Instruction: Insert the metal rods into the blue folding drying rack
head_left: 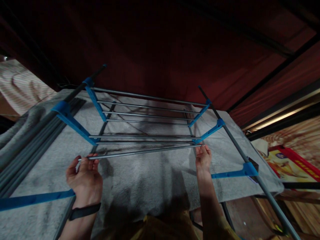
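We grip a loose metal rod [145, 151], left hand [85, 178] and right hand [203, 158] clasping its ends, seating it into the blue brackets [208, 132].

Dim light is leaving the upper half nearly black, while a warm strip is glowing at the right edge. Soft shadows are falling across the grey towel [150, 176], and wide-angle distortion is bending the edges.

Blue, grey and dark red in front of you

You see blue brackets [71, 121] on silver-grey rods [145, 151], a pale grey towel [140, 180] beneath, dark red cloth [160, 50] at the top.
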Demonstrator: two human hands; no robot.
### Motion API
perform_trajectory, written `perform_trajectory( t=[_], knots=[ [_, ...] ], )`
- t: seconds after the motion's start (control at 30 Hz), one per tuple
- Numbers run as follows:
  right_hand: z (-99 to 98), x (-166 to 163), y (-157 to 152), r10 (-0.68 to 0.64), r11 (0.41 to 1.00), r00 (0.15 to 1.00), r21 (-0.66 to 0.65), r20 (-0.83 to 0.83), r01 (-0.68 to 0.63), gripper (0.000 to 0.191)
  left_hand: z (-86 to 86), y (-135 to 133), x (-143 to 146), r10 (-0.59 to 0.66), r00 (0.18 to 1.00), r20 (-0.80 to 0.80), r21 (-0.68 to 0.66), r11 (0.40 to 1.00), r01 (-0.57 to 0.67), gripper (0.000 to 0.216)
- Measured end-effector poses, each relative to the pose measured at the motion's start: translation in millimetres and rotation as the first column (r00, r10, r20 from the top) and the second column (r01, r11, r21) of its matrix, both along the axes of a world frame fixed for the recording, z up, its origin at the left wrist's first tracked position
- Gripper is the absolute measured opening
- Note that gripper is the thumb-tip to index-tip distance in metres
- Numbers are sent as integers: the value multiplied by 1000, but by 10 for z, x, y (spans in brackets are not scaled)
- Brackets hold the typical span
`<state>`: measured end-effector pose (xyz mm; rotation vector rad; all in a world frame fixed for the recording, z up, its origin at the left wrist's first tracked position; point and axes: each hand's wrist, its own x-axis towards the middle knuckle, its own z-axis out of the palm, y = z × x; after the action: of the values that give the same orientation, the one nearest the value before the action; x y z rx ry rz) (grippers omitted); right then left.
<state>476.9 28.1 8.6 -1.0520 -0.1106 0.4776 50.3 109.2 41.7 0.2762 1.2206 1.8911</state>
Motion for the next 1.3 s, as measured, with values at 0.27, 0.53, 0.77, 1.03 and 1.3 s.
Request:
perform_trajectory(
  t=[0.27, 0.53, 0.77, 1.03, 1.3],
  knots=[
    [66, -36, -59, -30, 1000, 999, 4, 18, 30, 28, 36, 8, 12, 22, 997, -74, 39, 999, -20, 35],
    [49, -115, -51, 33, 999, 996, 30, -84, -31, 40, -15, 27, 99, 55, 989, -137, 11, 998, -54, 33],
    [41, -168, -32, 204, 979, 966, 21, -159, -204, 18, -6, -49, 46, -89, 992, 90, -35, 995, 93, 15],
    [8, -463, -11, 336, 941, 924, 16, -181, -339, 27, -10, -59, 120, -111, 985, 130, -132, 983, 128, 23],
    [-26, -500, -22, 329, 940, 922, -29, -203, -341, 39, -72, -3, 75, -79, 992, 99, -243, 965, 102, 24]
  ],
)
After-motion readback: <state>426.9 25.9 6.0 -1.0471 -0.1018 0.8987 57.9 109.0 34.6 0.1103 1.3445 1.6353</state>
